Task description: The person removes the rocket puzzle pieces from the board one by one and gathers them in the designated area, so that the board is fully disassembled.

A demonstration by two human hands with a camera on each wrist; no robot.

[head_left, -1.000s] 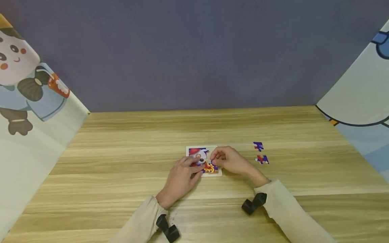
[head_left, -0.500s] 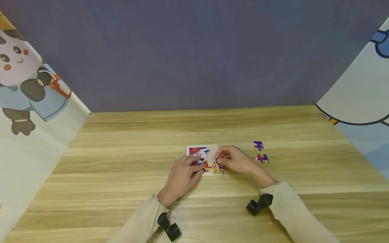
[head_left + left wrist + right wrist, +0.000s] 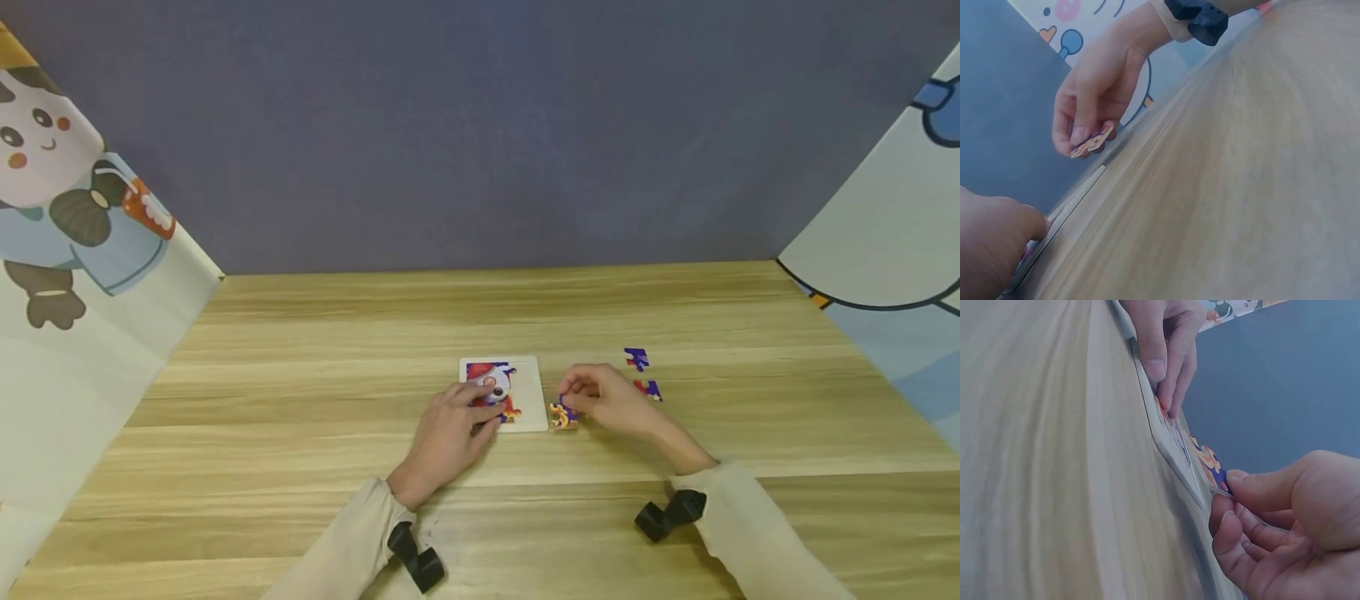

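A square puzzle board (image 3: 534, 400) with a white border lies flat on the wooden table, its left part filled with a red, white and purple picture. My left hand (image 3: 450, 429) rests on that picture with its fingers extended, covering some of it. Just right of the board, my right hand (image 3: 611, 400) pinches a purple and yellow puzzle piece (image 3: 562, 415) between thumb and fingers. In the right wrist view the puzzle piece (image 3: 1208, 462) is held tilted, above the table and apart from the board (image 3: 1169, 447).
Two loose puzzle pieces lie right of the board: a purple and red piece (image 3: 637, 359) farther back, and another piece (image 3: 651, 390) partly behind my right hand. A dark grey panel (image 3: 480, 133) closes off the table's back edge. Printed panels stand at both sides.
My right hand has lifted the puzzle piece out of the board's lower right and carried it rightward, baring that part of the board. My left hand has stayed in place.
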